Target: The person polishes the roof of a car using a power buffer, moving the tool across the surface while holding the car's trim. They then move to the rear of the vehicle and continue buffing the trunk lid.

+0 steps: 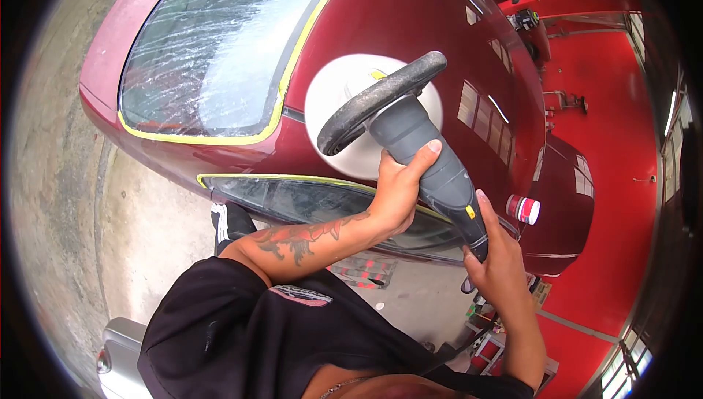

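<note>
Dark red car roof (410, 10) is lying under a polisher (428, 161) whose white pad (338, 102) is pressing flat on the paint. Left hand (399, 190) is wrapping fingers tight round the grey body for steadying; right hand (501, 263) is clamping the rear grip. Yellow masking tape (293, 69) is edging the glass; pad's contact face is hidden.

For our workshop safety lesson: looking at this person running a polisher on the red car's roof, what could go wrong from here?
1. The white pad sits close to the yellow masking tape along the windscreen; drifting over could tear the tape.
2. The small red-and-white can rests on the sloping roof beside the right hand; a nudge might send it off.
3. The left hand grips the polisher body rather than its loop handle, possibly weakening control.
</note>
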Tool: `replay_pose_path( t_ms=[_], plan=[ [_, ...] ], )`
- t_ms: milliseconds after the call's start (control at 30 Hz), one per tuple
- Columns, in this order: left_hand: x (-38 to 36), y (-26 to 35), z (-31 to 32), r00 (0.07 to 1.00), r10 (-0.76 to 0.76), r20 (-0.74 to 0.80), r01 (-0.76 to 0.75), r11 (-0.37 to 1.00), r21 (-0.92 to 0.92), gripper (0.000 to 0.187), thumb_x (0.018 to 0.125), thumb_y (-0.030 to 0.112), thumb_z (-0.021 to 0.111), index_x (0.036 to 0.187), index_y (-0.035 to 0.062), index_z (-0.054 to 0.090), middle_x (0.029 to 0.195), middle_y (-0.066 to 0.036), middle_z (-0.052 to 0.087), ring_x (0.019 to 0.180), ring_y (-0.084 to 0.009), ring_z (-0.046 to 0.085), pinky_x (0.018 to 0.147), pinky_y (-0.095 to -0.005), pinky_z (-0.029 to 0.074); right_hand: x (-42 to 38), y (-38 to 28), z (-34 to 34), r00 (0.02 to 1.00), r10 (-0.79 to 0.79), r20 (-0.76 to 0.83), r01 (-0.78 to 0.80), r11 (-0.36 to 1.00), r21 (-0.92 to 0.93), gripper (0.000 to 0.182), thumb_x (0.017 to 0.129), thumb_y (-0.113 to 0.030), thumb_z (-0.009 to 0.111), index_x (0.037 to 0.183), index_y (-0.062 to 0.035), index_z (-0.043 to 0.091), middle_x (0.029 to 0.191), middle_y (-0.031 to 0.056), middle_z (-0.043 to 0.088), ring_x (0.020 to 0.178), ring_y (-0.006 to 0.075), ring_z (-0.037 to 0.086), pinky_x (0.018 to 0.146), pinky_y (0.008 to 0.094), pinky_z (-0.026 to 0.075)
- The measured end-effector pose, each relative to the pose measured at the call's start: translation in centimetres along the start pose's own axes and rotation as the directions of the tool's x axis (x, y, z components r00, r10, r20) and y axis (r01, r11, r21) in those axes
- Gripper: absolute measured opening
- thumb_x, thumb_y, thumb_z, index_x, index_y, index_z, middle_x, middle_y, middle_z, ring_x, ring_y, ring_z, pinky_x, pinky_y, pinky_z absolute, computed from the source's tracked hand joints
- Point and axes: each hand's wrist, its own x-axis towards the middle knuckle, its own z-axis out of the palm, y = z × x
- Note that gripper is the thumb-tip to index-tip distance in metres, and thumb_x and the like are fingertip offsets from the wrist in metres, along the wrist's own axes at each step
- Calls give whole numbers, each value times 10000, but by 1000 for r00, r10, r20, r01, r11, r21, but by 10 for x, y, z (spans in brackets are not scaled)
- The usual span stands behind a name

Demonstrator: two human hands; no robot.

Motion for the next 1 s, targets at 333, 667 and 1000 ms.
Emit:
replay_pose_path(
  t_ms=[333,667,1000],
  plan=[
    [-8,22,-13,993,99,-64,-98,995,13,391,978,235,751,1241,38,540,1121,-79,625,988,-156,653,856,-346,565,19,-5,6,988,-156,19,156,988,-16,998,780,-13,756,1652,-165,296,992,223,643,875,452,678,784,528,546],
    [73,43,-2,989,132,68,-137,988,76,442,997,344,721,1219,2,548,1047,-95,639,937,-187,684,844,-377,594,83,-6,-4,994,-99,-55,101,994,41,955,802,9,707,1647,-176,301,950,285,665,905,504,683,783,560,522],
    [214,72,34,990,29,140,-56,981,187,522,953,399,743,1202,-26,570,1017,-126,683,871,-236,726,789,-402,625,196,16,-18,986,-18,-164,26,999,46,877,821,-58,698,1616,-141,335,1027,351,699,1006,520,688,853,550,525]
  ],
)
